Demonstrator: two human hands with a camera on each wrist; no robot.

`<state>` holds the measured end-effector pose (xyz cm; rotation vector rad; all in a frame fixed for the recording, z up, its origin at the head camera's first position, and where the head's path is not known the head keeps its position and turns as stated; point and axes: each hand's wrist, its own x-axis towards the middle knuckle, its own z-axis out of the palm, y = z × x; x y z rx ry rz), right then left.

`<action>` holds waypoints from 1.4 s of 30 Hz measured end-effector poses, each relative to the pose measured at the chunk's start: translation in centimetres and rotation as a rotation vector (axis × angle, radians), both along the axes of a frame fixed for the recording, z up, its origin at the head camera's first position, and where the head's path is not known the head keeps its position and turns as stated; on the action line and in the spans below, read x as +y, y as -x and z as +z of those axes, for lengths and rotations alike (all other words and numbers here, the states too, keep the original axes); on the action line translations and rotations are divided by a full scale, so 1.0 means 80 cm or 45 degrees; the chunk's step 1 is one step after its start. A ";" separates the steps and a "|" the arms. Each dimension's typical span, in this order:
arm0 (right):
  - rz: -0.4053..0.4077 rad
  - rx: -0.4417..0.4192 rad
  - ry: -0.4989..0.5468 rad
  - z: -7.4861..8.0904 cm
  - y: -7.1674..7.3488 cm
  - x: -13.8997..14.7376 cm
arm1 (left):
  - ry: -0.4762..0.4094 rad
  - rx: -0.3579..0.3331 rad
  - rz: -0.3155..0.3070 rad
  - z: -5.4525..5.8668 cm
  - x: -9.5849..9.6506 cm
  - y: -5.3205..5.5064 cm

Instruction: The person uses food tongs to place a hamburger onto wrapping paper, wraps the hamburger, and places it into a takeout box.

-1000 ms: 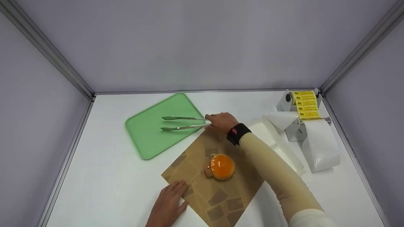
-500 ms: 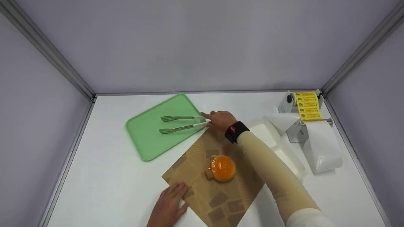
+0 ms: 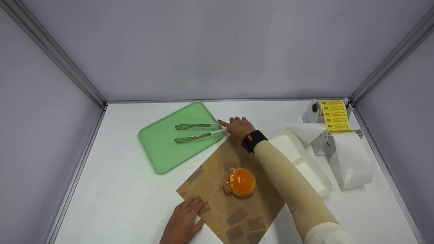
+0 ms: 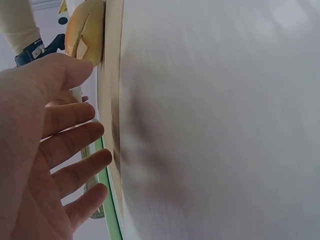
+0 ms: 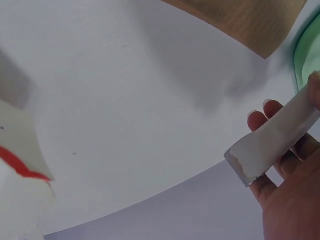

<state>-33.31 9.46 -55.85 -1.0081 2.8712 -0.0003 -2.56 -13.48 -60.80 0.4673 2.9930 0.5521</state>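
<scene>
My right hand (image 3: 240,128) holds the white-handled end of metal tongs (image 3: 192,137), beside the right corner of a green tray (image 3: 159,152). In the right wrist view the thumb lies on the tongs' white handle (image 5: 280,132), with fingers on its other side. The two tong arms lie spread over the tray. A burger (image 3: 243,183) with a glossy orange bun sits on brown patterned wrapping paper (image 3: 210,184). My left hand (image 3: 183,218) rests at the paper's left edge, fingers extended; the left wrist view shows those fingers (image 4: 75,172) spread and holding nothing.
An open white food box (image 3: 313,179) lies right of the paper, partly behind my right sleeve. A label dispenser (image 3: 323,142) with yellow stickers (image 3: 334,117) and a hanging backing strip (image 3: 352,159) stands at the back right. Grey walls (image 3: 217,51) enclose the white table.
My right index finger has straightened along the tongs, and the other fingers now show raised behind it. The tongs stay over the tray. The left hand keeps its place; the view shifts slightly.
</scene>
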 end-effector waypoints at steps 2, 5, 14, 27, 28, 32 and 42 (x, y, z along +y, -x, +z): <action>-0.007 0.010 -0.015 -0.003 0.000 0.000 | -0.006 0.011 0.002 0.000 0.000 -0.001; -0.008 0.031 -0.045 -0.008 0.001 0.000 | -0.013 0.035 0.003 -0.001 0.000 -0.002; 0.028 0.213 0.029 -0.014 0.005 0.003 | -0.031 0.025 0.001 0.003 0.000 0.003; 0.031 0.160 0.260 0.026 -0.044 0.038 | -0.098 0.141 -0.036 0.012 0.018 0.033; 0.042 0.158 0.262 0.029 -0.049 0.040 | -0.099 0.166 -0.039 0.013 0.019 0.036; 0.097 0.185 0.246 0.036 -0.070 0.049 | -0.071 0.247 -0.062 0.016 0.024 0.050; 0.202 0.309 0.326 0.030 -0.130 0.074 | -0.033 0.346 -0.113 0.018 0.034 0.083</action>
